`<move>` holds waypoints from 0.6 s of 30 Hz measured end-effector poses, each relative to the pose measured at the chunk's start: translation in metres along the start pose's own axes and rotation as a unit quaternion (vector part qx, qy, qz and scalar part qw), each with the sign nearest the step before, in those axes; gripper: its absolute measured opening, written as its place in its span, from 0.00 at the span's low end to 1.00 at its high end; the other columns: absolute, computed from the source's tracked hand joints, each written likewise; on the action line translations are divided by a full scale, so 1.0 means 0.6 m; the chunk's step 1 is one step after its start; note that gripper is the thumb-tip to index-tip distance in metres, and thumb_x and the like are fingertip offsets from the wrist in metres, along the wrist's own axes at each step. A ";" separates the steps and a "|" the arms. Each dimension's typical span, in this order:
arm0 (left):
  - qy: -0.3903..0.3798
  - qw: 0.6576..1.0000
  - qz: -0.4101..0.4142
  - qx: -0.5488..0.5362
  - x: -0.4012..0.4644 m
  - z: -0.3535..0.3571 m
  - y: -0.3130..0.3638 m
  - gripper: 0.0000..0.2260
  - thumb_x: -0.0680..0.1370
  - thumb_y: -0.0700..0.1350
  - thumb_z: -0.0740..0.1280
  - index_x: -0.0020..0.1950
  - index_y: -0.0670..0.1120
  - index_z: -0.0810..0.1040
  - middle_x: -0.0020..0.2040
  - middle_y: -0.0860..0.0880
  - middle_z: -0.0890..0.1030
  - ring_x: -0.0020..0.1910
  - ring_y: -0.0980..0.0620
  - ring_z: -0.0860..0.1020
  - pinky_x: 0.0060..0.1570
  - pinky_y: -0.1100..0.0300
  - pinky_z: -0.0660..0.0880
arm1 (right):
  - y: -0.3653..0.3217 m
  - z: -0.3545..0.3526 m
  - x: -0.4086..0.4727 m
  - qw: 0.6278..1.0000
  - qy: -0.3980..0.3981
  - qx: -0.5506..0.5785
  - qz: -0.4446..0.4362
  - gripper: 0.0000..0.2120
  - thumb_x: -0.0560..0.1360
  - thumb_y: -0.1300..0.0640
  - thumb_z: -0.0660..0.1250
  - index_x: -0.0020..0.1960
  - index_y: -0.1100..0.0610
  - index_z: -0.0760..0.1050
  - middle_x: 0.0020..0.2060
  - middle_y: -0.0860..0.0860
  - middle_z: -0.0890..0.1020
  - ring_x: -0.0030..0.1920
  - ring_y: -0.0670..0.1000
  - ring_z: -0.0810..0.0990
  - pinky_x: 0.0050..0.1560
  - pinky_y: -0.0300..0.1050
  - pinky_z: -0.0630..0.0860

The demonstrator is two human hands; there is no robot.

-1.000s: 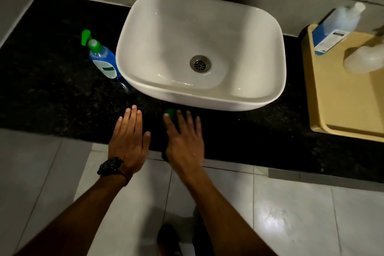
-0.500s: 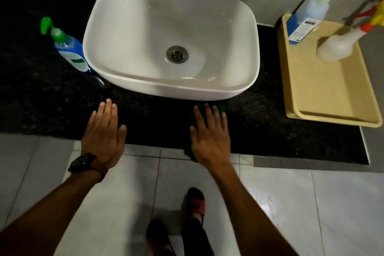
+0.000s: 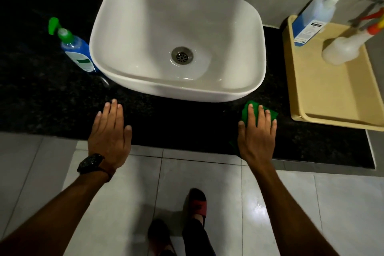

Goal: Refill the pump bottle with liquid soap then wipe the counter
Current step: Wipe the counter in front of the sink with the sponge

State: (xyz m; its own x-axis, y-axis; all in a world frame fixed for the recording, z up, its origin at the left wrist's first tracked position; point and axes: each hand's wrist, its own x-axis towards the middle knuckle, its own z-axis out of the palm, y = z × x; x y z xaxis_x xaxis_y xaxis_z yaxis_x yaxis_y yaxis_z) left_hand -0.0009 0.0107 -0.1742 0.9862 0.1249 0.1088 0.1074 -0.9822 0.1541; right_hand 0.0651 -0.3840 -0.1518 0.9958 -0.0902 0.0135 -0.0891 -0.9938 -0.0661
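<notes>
Since a second ago my right hand (image 3: 256, 137) has slid the folded green cloth (image 3: 259, 114) along the front edge of the black speckled stone counter (image 3: 41, 93), from just below the middle of the basin toward the counter's right end. Right now that hand lies flat, fingers spread and pressing down on the cloth, which shows beyond the fingertips just beside the near left corner of the beige plastic tray (image 3: 324, 97). I see my left hand (image 3: 109, 133), with a black wristwatch (image 3: 90, 163) on the wrist, open and flat over the counter's front edge, holding nothing; whether the palm touches the stone I cannot tell. Between and behind both hands sits the white rounded ceramic basin (image 3: 178, 35). On its left, touching or nearly touching the basin wall, stands the blue pump bottle with the green pump head (image 3: 73, 48), upright, pump fitted. At the right end of the counter the tray carries a pale blue refill bottle with a white label (image 3: 311, 21) at its far left corner, and a translucent white spray bottle (image 3: 342, 49) near it
</notes>
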 end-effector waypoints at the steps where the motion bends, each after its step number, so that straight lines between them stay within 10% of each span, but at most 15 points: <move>1: 0.000 1.000 -0.001 0.002 0.000 0.002 -0.001 0.28 0.83 0.51 0.48 0.80 0.38 0.57 0.80 0.39 0.59 0.80 0.42 0.57 0.79 0.46 0.52 | -0.022 0.001 -0.008 1.000 -0.001 0.004 -0.008 0.29 0.82 0.43 0.50 0.81 0.52 0.57 0.79 0.59 0.63 0.79 0.61 0.59 0.79 0.64 0.55; 12: 0.003 1.000 0.001 0.020 0.001 0.008 -0.007 0.27 0.84 0.50 0.47 0.80 0.39 0.56 0.81 0.40 0.58 0.81 0.43 0.56 0.78 0.45 0.55 | -0.408 0.022 -0.069 0.965 -0.047 0.108 -0.236 0.30 0.78 0.45 0.56 0.80 0.48 0.60 0.80 0.57 0.62 0.80 0.60 0.57 0.79 0.63 0.49; 18: 0.004 1.000 0.006 0.016 0.000 0.009 -0.008 0.26 0.84 0.50 0.48 0.80 0.39 0.56 0.81 0.41 0.58 0.81 0.44 0.56 0.79 0.46 0.55 | -0.424 0.022 -0.049 0.943 -0.048 0.092 -0.317 0.29 0.80 0.45 0.56 0.80 0.47 0.61 0.79 0.55 0.64 0.79 0.59 0.59 0.79 0.61 0.50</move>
State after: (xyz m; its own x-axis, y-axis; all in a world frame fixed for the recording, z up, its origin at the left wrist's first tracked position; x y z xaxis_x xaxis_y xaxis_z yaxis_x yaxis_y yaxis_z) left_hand -0.0009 0.0148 -0.1801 0.9863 0.1138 0.1192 0.0993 -0.9877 0.1211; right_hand 0.0588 -0.1276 -0.1484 0.8462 0.5326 0.0182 0.5198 -0.8175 -0.2479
